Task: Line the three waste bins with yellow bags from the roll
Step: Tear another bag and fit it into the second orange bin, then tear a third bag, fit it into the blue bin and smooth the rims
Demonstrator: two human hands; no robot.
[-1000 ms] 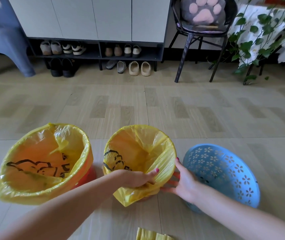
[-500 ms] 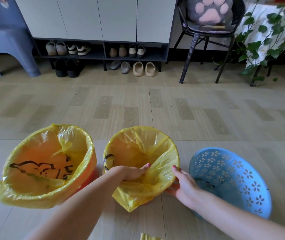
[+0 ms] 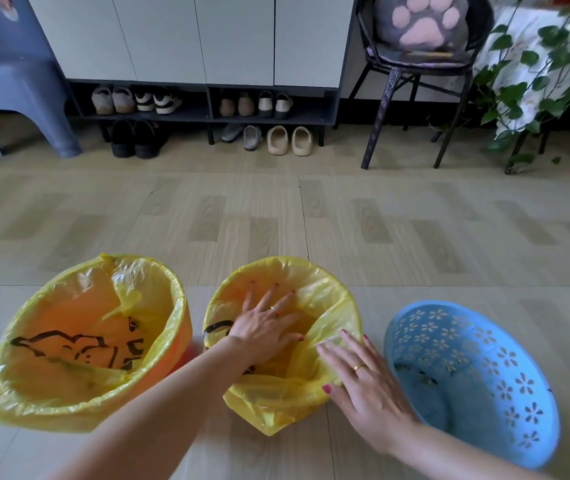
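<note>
Three waste bins stand in a row on the floor. The orange bin (image 3: 176, 355) on the left wears a yellow bag (image 3: 79, 341) folded over its rim. The middle bin is wrapped in a second yellow bag (image 3: 325, 306). My left hand (image 3: 266, 323) reaches inside it, fingers spread flat, pressing the plastic down. My right hand (image 3: 363, 379) lies flat with straight fingers against the bag's outer right side. The blue perforated bin (image 3: 477, 375) on the right has no bag. The roll is out of view.
A white shoe cabinet (image 3: 207, 39) with several pairs of shoes stands at the back. A black chair (image 3: 415, 81) with a paw cushion, a leafy plant (image 3: 525, 84) and a blue stool (image 3: 10, 98) line the far side. Wood-look floor (image 3: 294, 220) lies between.
My left hand let go of the bag's near rim and went into the middle bin, fingers spread. My right hand opened flat against the bag's side. The camera shifted, dropping the roll out of view.
</note>
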